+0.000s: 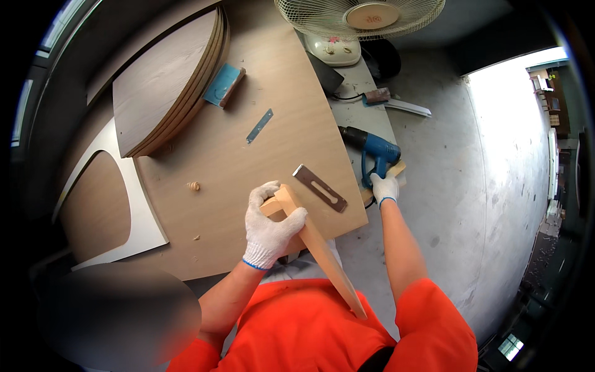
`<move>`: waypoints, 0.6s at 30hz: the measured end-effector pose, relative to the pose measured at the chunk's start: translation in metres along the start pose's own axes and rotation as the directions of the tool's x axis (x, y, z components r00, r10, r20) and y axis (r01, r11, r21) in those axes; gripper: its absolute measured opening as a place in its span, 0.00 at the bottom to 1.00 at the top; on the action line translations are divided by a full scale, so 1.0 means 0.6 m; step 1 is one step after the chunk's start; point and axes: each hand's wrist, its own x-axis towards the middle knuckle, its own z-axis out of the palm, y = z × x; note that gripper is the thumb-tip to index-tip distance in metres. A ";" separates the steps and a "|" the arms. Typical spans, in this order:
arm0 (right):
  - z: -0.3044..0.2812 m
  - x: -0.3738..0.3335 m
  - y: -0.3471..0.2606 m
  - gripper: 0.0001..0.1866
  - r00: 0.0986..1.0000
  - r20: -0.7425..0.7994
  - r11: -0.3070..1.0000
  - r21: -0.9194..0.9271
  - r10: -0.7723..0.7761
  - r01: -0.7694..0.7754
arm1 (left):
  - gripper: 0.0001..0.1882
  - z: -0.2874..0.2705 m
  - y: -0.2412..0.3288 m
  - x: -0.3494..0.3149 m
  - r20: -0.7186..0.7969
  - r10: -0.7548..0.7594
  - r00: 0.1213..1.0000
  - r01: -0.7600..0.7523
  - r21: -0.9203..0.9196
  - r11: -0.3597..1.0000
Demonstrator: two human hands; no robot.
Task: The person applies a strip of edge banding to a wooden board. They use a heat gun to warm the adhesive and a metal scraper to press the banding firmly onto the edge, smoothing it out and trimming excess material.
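Note:
My left hand (271,220), in a white knit glove, is closed around the upper part of a light wood strip (326,257). The strip is looped over at its top, and its long end slants down across the front of my orange shirt. My right hand (385,186), gloved too, reaches out to the right with its fingers around the handle of a blue heat gun (379,149). The gun's dark nozzle points left, and my hand partly hides its handle. On the bench near my left hand lies a brown slotted plane iron (320,188).
Curved wood panels (167,68) are stacked at the back left of the bench (279,74), beside a blue-and-brown sanding block (224,85). A small metal plate (260,126) and a wood shaving (194,186) lie nearby. A white frame (139,208) rests left; a fan (359,18) stands behind.

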 end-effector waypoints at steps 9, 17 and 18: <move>-0.010 0.032 -0.029 0.27 0.991 0.115 0.983 0.163 0.069 -0.087 | 0.37 -0.004 0.029 -0.007 0.024 0.015 1.000 -0.016 0.023 1.000; -0.263 -0.175 0.005 0.26 0.980 -0.198 0.749 0.644 -0.035 0.157 | 0.38 -0.017 -0.002 0.007 0.068 0.038 0.997 -0.037 -0.019 0.999; -0.275 -0.175 0.050 0.27 0.964 -0.241 0.777 0.583 -0.113 0.237 | 0.39 -0.015 0.005 0.008 0.080 0.035 0.996 -0.034 -0.019 0.999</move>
